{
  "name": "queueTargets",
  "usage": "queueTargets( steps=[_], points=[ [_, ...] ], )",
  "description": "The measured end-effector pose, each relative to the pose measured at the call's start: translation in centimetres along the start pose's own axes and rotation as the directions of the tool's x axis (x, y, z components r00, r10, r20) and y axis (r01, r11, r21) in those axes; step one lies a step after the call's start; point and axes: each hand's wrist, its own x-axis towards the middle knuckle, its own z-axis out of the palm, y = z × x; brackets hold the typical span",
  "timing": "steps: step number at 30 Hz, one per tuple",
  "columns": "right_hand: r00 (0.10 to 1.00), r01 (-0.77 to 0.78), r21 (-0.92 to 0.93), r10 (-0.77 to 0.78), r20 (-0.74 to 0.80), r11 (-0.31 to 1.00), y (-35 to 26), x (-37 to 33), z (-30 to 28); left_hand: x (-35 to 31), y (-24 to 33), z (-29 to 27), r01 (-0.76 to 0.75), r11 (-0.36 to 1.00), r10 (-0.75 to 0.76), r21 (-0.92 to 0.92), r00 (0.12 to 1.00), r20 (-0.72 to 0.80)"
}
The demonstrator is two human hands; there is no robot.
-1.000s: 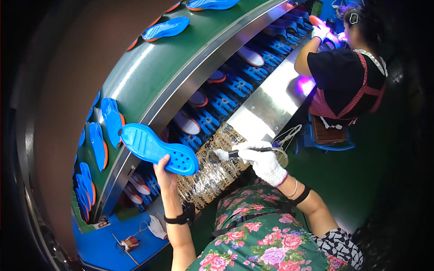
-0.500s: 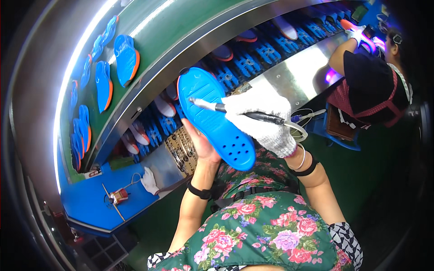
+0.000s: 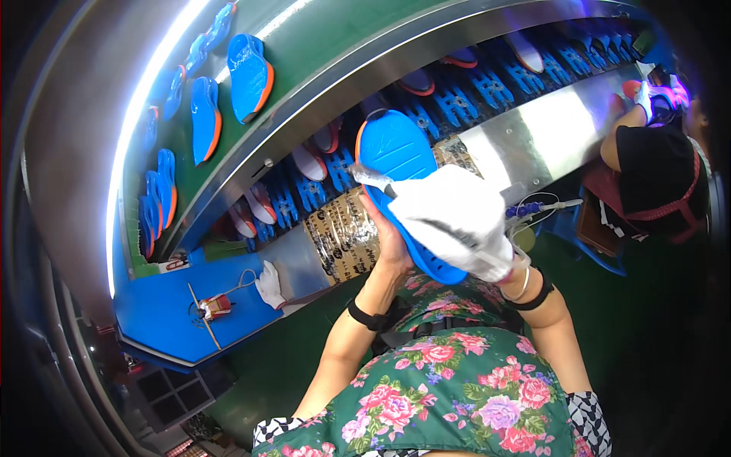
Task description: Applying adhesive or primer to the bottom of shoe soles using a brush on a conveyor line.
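A blue shoe sole (image 3: pixel 396 145) with an orange edge is held up in front of me, tilted, its toe end pointing away. Bare and mostly underneath it, my left hand (image 3: pixel 390 240) grips the sole along its left side. A white knitted glove covers my right hand (image 3: pixel 453 217), which is closed around a brush pen (image 3: pixel 371 178) with a hose at its rear. The brush tip lies at the sole's left edge, slightly blurred. My right hand hides most of the sole's middle and part of the holed heel.
Several blue soles (image 3: pixel 249 72) lie on a green belt (image 3: pixel 304 57) behind a metal rail. Below it run blue holders (image 3: pixel 461 107) and shoe uppers. A blue table (image 3: pixel 160 312) bears a red pot (image 3: pixel 215 306) and a white glove (image 3: pixel 269 286). A co-worker (image 3: pixel 655 175) sits at right.
My right hand has brought the brush from the middle of the sole to its left edge. The sole and both hands appear farther right, as the whole view has shifted.
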Motion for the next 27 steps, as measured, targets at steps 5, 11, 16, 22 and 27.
queueTargets(
  steps=[5, 11, 16, 22, 27],
  points=[
    [0.996, -0.035, -0.031, 0.033, -0.082, 0.999, 1.3, 0.8, -0.5, 0.2, -0.1, -0.5, -0.031, 0.998, 0.031, 0.051, 0.999, 0.008],
    [0.995, 0.092, -0.025, -0.091, 0.04, 0.995, 1.2, 0.1, 0.5, 0.8, 0.2, -2.5, -0.034, 0.989, 0.039, 0.147, 0.999, -0.033],
    [0.997, 0.08, -0.018, -0.08, -0.003, 0.997, 1.6, -0.2, 0.3, 1.4, 1.0, -2.0, -0.052, 0.995, 0.05, 0.09, 0.999, 0.017],
    [0.994, -0.108, 0.251, 0.113, -0.006, 0.962, 0.8, -0.8, -0.2, 1.3, 1.1, -3.1, -0.097, 0.992, 0.092, 0.083, 0.994, 0.054],
    [0.99, 0.086, 0.021, -0.088, 0.11, 0.996, 0.7, -1.8, 0.0, 0.9, 2.5, -1.1, -0.069, 0.915, 0.068, 0.398, 0.998, 0.015]
  ],
)
